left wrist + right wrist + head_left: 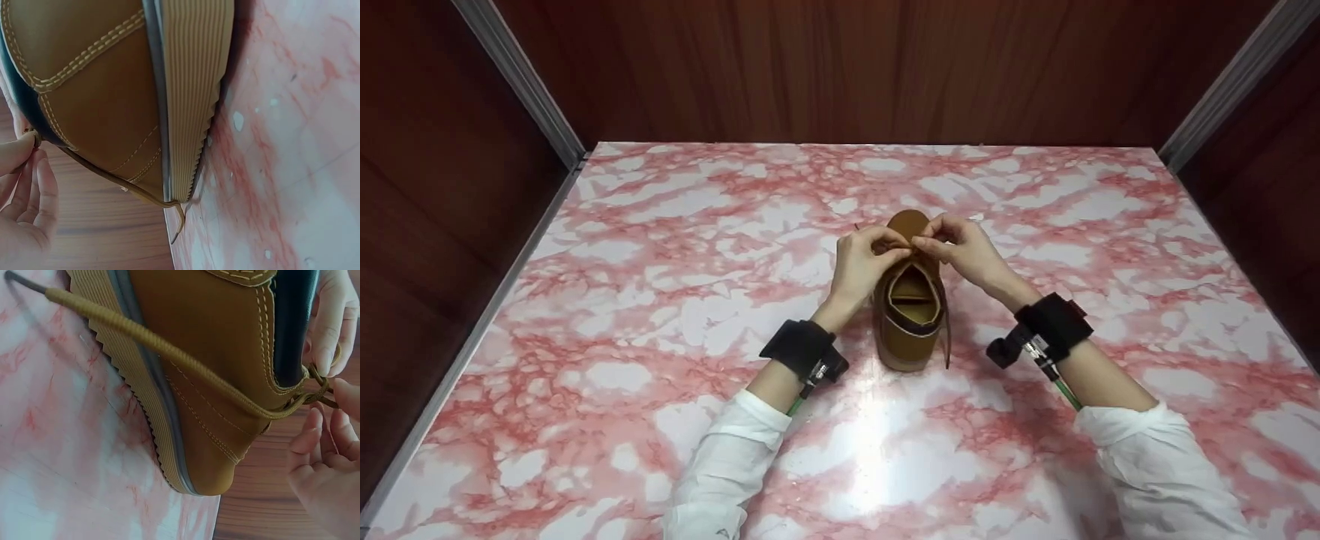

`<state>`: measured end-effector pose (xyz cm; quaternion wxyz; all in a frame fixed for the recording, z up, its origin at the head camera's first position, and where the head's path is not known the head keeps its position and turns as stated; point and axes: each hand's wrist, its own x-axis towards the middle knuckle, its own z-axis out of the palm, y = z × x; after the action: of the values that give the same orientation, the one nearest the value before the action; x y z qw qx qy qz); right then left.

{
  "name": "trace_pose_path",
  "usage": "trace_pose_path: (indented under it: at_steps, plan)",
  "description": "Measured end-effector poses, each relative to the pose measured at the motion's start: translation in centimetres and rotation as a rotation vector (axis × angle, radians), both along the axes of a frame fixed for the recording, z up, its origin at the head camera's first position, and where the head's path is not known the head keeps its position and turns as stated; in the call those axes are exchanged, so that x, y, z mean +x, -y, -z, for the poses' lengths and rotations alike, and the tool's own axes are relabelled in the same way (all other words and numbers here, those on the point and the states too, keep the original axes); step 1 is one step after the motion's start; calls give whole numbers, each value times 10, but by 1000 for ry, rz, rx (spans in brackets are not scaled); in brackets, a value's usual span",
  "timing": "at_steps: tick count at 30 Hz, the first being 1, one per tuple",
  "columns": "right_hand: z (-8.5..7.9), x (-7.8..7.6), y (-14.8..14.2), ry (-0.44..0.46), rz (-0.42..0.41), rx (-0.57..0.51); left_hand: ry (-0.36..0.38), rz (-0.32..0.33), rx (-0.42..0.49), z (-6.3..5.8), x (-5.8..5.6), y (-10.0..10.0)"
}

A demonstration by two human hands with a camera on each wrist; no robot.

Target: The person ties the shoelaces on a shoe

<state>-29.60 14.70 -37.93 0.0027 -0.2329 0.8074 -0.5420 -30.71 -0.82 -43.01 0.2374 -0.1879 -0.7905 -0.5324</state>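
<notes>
A tan leather boot (905,341) stands upright on the table, toe pointing away, its dark padded collar (292,332) open toward me. Both hands meet over the front of its opening. My left hand (859,266) pinches the brown shoelace (95,171) between thumb and fingertips at the top of the lacing. From the other side my right hand (971,255) pinches the lace too, beside a small crossing of loops (319,385). One loose lace end hangs down each side of the boot. Fingers partly hide the crossing, so its exact form is unclear.
The table (660,337) has a red and white marbled top. Dark wood panels (840,67) rise behind it and at both sides, with metal strips at the corners. Each wrist wears a black strap (802,349) with a small camera and cable.
</notes>
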Motion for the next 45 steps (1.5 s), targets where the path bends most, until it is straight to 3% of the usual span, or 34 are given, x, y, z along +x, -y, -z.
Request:
trace_pose_path:
  at_steps: [2, 5, 6, 10, 13, 19, 21, 27, 45]
  plan:
    - [13, -12, -5, 16, 1, -36, -37, -38, 7, 26, -21, -3]
    - [19, -19, -8, 7, -6, -58, -39, -90, -3, 43, -36, -6]
    - [7, -7, -2, -14, 24, -29, -36, -94, -2, 46, -39, -6]
    - [-19, 17, 8, -68, 50, -28, -30, -77, -4, 46, -41, -2]
    - [-33, 29, 13, -90, 63, -4, -5, -35, -12, 30, -29, 3]
    - [-38, 32, 13, -95, 89, 35, 75, 47, 8, -45, 34, 18]
    - [-35, 29, 12, -104, 89, 49, 81, 65, 3, -57, 43, 21]
    - [-27, 20, 6, -105, 88, 105, 128, 94, -54, -63, 46, 27]
    - [-25, 19, -1, -116, 122, 175, 174, 135, -176, -69, 50, 37]
